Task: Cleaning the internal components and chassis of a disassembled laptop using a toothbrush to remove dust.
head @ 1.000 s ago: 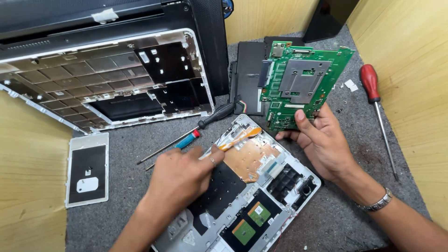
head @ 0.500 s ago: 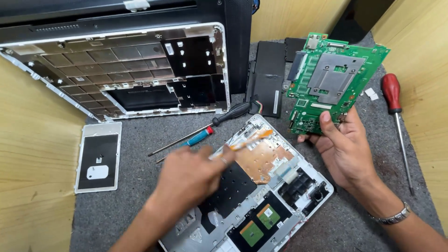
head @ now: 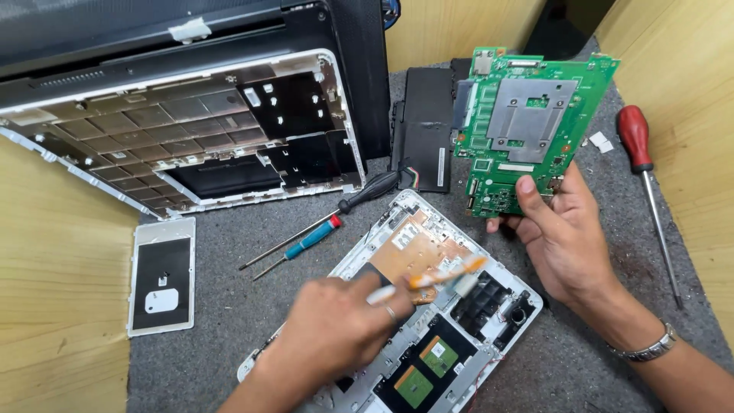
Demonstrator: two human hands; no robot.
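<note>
A grey felt mat covers the work surface, enclosed by light wooden panels on both sides

Opened laptop base lies at the bench's near-centre, left hand over it with a brush. Right hand holds the circuit board up above the right-centre. Keyboard frame far-left; battery just right of it. Two screwdrivers lie between frame and base; a third screwdriver by the right edge; small panel near the left edge.
</note>
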